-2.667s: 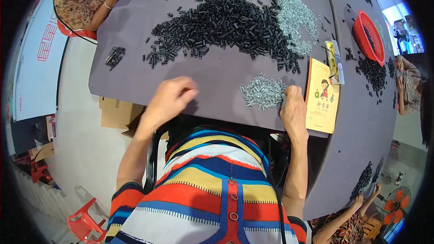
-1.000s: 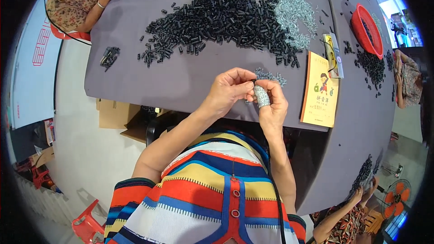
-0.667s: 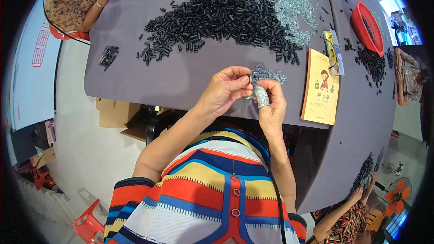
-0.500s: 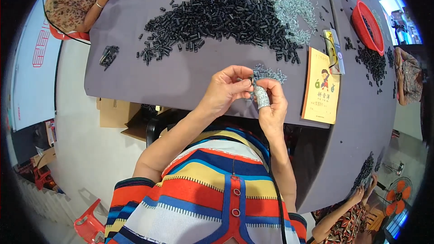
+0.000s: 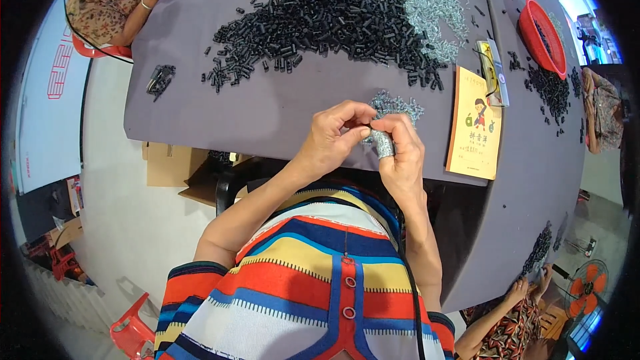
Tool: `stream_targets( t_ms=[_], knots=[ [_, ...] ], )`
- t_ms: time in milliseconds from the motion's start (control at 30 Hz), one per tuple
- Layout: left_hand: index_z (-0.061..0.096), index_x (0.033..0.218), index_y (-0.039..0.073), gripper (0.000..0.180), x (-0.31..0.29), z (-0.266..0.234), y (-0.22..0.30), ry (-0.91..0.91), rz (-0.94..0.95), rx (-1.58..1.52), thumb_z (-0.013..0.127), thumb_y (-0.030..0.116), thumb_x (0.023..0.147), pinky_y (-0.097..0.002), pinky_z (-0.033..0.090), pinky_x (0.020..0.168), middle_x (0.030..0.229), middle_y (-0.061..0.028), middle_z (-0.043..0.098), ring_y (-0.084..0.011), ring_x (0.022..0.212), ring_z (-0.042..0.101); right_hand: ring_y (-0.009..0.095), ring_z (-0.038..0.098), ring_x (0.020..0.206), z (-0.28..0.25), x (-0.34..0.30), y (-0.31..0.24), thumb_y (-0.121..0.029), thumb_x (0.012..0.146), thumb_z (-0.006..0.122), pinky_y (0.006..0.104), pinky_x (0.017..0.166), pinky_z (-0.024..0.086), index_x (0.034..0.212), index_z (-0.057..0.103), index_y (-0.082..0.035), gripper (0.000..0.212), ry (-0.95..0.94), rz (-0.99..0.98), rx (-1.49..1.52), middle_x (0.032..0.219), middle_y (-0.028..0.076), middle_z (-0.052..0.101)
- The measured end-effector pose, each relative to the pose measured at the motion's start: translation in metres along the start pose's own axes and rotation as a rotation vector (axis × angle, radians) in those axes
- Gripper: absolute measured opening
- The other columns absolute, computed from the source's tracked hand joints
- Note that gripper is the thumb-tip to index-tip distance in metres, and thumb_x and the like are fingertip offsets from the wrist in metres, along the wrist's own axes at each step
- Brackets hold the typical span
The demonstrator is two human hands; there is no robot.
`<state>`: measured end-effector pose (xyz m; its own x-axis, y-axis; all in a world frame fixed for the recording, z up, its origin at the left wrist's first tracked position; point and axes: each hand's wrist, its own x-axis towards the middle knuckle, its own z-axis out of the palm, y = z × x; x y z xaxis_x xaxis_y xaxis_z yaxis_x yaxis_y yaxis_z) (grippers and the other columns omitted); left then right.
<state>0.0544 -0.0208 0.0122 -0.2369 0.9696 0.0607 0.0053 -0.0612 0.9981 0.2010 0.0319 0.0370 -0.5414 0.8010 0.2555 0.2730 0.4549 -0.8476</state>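
Note:
My left hand (image 5: 333, 139) and my right hand (image 5: 404, 160) meet at the table's near edge, fingertips pinched together. A small dark piece shows slightly between the left fingertips, like the black tubes on the table; the fingers mostly cover it. What the right fingertips pinch is hidden. A silvery, speckled wrap (image 5: 383, 145) covers the right thumb. Just beyond my hands lies a small heap of shiny, clear-grey little parts (image 5: 399, 104). Farther off spreads a large pile of short black tubes (image 5: 327, 23), with glittering small clear parts (image 5: 433, 10) at its right.
A yellow booklet (image 5: 475, 133) lies right of my hands, below a clear-and-yellow packet (image 5: 492, 73). A red basket (image 5: 541, 37) stands at far right, near more black parts (image 5: 550, 90). Several black pieces (image 5: 161, 81) lie left. Other people sit around the grey table (image 5: 180, 117).
My right hand has closed in on the left, its fingers now over the fingertips. The small dark piece, clearer before, is now mostly covered.

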Motion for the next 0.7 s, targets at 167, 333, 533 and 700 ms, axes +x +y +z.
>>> stream_targets(
  t_ms=[167, 333, 533, 700],
  knots=[
    [0.065, 0.1, 0.001, 0.021, -0.01, -0.009, -0.003, -0.072, 0.048, 0.117, 0.066, -0.004, 0.08, -0.0254, 0.051, 0.072, 0.089, -0.0062, 0.066, -0.0122, 0.081, 0.063, 0.026, 0.063, 0.078, -0.008, -0.007, -0.004, 0.015, 0.072, 0.056, 0.0332, 0.068, 0.05, 0.098, 0.06, 0.0, 0.03, -0.112, 0.123, 0.06, 0.086, 0.013, 0.06],
    [0.065, 0.096, 0.001, 0.02, -0.021, -0.013, -0.004, -0.159, 0.064, 0.113, 0.065, -0.007, 0.078, -0.0279, 0.051, 0.066, 0.087, -0.0097, 0.067, -0.0175, 0.076, 0.065, 0.008, 0.061, 0.077, -0.006, -0.021, 0.019, 0.006, 0.085, 0.062, 0.0235, 0.067, 0.05, 0.093, 0.06, -0.002, 0.012, -0.266, 0.532, 0.646, 0.089, 0.002, 0.062],
    [0.064, 0.098, 0.001, 0.022, -0.019, -0.009, -0.003, -0.097, 0.134, 0.109, 0.066, -0.007, 0.078, -0.0261, 0.051, 0.066, 0.088, -0.0079, 0.066, -0.0155, 0.078, 0.065, 0.011, 0.063, 0.076, 0.0, -0.019, 0.01, 0.011, 0.085, 0.055, 0.0252, 0.069, 0.054, 0.098, 0.057, -0.001, 0.018, -0.178, 0.557, 0.642, 0.089, 0.004, 0.062],
    [0.065, 0.103, 0.002, 0.02, -0.015, -0.003, -0.013, 0.069, -0.235, -0.464, 0.069, 0.0, 0.084, -0.0249, 0.053, 0.071, 0.091, -0.0048, 0.067, -0.0105, 0.081, 0.063, 0.012, 0.064, 0.077, 0.004, -0.012, 0.009, 0.018, 0.08, 0.047, 0.0252, 0.07, 0.054, 0.1, 0.058, 0.002, 0.028, -0.072, 0.5, 0.591, 0.089, 0.006, 0.064]
  ],
)
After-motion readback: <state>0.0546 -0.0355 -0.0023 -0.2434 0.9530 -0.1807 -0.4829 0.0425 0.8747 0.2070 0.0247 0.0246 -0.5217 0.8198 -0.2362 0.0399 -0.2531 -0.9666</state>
